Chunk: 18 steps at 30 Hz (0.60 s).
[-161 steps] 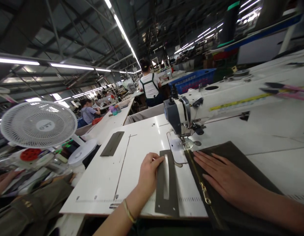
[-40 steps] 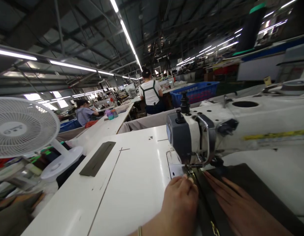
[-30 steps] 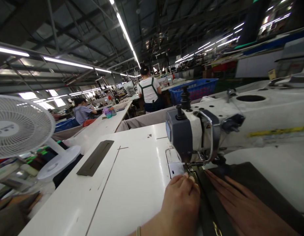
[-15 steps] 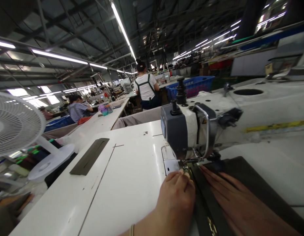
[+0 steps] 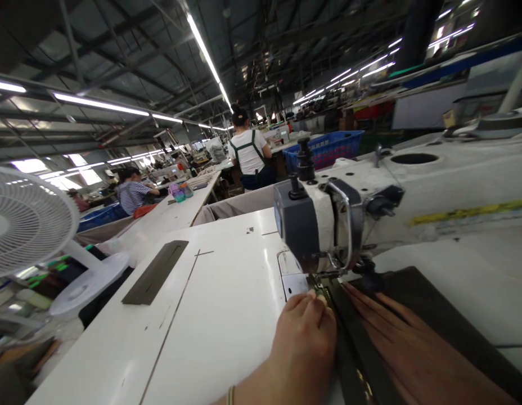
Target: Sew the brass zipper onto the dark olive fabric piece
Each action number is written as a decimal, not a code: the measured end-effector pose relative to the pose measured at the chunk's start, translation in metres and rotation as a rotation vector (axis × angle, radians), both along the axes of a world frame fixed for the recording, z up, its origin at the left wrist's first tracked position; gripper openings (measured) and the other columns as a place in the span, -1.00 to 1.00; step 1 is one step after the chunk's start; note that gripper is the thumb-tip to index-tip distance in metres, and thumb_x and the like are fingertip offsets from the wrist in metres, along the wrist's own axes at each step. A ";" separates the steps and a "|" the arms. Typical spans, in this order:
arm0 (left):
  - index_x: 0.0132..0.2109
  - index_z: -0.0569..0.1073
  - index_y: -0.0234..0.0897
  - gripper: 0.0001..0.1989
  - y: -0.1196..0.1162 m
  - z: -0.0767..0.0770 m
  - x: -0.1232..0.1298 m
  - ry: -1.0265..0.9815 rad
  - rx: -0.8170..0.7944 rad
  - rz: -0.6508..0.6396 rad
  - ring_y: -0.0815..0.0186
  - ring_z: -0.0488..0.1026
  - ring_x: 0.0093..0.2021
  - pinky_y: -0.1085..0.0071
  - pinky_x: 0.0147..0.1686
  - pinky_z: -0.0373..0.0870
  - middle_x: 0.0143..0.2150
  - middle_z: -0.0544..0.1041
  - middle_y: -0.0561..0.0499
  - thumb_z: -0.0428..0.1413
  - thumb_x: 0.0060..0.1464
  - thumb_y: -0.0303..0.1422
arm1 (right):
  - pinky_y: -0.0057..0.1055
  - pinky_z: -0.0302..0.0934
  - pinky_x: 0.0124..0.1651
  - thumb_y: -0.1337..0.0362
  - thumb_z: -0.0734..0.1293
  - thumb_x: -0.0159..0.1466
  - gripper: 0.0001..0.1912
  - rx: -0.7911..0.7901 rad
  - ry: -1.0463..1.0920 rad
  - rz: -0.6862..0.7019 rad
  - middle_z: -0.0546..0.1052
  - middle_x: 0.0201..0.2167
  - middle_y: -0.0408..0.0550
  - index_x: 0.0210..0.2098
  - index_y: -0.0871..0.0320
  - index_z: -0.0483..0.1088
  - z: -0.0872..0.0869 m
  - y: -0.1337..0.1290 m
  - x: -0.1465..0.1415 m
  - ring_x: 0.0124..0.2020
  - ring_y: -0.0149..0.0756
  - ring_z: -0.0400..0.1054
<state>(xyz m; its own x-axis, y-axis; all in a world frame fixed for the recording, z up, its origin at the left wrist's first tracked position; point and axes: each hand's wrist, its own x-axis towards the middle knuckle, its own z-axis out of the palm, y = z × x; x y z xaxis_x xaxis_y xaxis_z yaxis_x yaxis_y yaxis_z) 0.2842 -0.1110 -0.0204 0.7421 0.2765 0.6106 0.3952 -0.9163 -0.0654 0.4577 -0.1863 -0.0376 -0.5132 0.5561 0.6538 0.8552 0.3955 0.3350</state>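
Observation:
My left hand sits at the lower middle, its fingertips pinching the edge of a brass-toothed zipper just in front of the sewing machine's presser foot. My right hand lies flat with fingers spread on a dark olive fabric panel, to the right of the zipper. The fabric runs under the foot, and the machine head hides the needle area from above. The hand's fingers look blurred and dim.
The white sewing table extends left, with a slotted olive strip lying on it. A white desk fan stands beyond the left edge. Further back are co-workers at long tables and a blue plastic crate.
Compared with the oldest frame, my left hand has moved from a slotted olive plate to the zipper by the foot. Over the last second only the view has shifted slightly.

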 end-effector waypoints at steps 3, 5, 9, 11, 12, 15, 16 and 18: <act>-0.24 0.46 -0.40 -0.78 -0.001 -0.002 0.000 0.053 -0.025 0.021 0.29 0.49 -0.15 0.37 -0.05 0.48 -0.23 0.53 -0.09 -0.07 0.26 -0.50 | -0.11 0.17 0.05 0.41 0.12 0.12 -0.31 -0.050 -0.013 -0.020 0.44 0.05 0.12 0.27 0.30 0.08 -0.019 0.000 0.005 0.06 -0.11 0.31; -0.23 0.46 -0.39 -0.80 -0.002 -0.003 0.000 0.102 -0.038 0.041 0.28 0.49 -0.14 0.37 -0.05 0.47 -0.22 0.53 -0.09 -0.06 0.26 -0.50 | -0.09 0.15 0.09 0.41 0.12 0.13 -0.31 -0.094 0.013 -0.022 0.42 0.08 0.11 0.28 0.27 0.06 -0.028 0.001 0.008 0.09 -0.10 0.28; -0.25 0.45 -0.40 -0.76 -0.003 -0.002 0.001 0.081 -0.024 0.058 0.26 0.49 -0.18 0.34 -0.10 0.48 -0.26 0.52 -0.09 -0.11 0.27 -0.52 | -0.12 0.16 0.11 0.39 0.11 0.17 -0.32 -0.151 0.053 0.024 0.39 0.11 0.05 0.30 0.20 0.03 -0.026 0.002 0.010 0.09 -0.11 0.29; -0.26 0.45 -0.41 -0.75 -0.004 -0.001 0.002 0.052 -0.020 0.051 0.26 0.49 -0.20 0.34 -0.12 0.48 -0.28 0.52 -0.10 -0.12 0.26 -0.52 | -0.13 0.16 0.11 0.40 0.11 0.17 -0.31 -0.137 0.034 0.022 0.39 0.12 0.05 0.31 0.21 0.01 -0.019 0.001 0.009 0.09 -0.13 0.29; -0.26 0.44 -0.41 -0.75 -0.005 0.000 0.002 0.048 -0.021 0.050 0.25 0.49 -0.20 0.33 -0.13 0.48 -0.28 0.51 -0.10 -0.12 0.26 -0.53 | -0.14 0.16 0.10 0.40 0.11 0.17 -0.31 -0.123 0.025 0.019 0.40 0.11 0.06 0.31 0.23 0.00 -0.015 0.001 0.008 0.09 -0.14 0.29; -0.26 0.44 -0.41 -0.78 -0.006 0.004 0.001 0.090 -0.036 0.058 0.25 0.48 -0.21 0.31 -0.13 0.49 -0.26 0.51 -0.11 -0.09 0.24 -0.54 | -0.14 0.18 0.06 0.41 0.08 0.19 -0.32 -0.093 0.033 0.034 0.43 0.07 0.08 0.32 0.26 -0.02 -0.006 0.000 0.006 0.03 -0.14 0.34; -0.26 0.44 -0.40 -0.79 -0.007 0.005 0.001 0.114 -0.043 0.060 0.25 0.48 -0.21 0.30 -0.13 0.49 -0.25 0.51 -0.11 -0.09 0.24 -0.54 | -0.15 0.19 0.05 0.42 0.08 0.19 -0.31 -0.091 0.047 0.035 0.43 0.07 0.08 0.32 0.25 -0.03 -0.004 0.000 0.005 0.01 -0.15 0.35; -0.24 0.44 -0.39 -0.82 -0.008 0.008 0.000 0.161 -0.061 0.058 0.24 0.48 -0.19 0.29 -0.12 0.49 -0.24 0.51 -0.11 -0.06 0.22 -0.54 | -0.16 0.18 0.06 0.43 0.08 0.19 -0.31 -0.092 0.077 0.025 0.43 0.07 0.06 0.33 0.24 -0.05 -0.002 -0.001 0.004 0.00 -0.16 0.36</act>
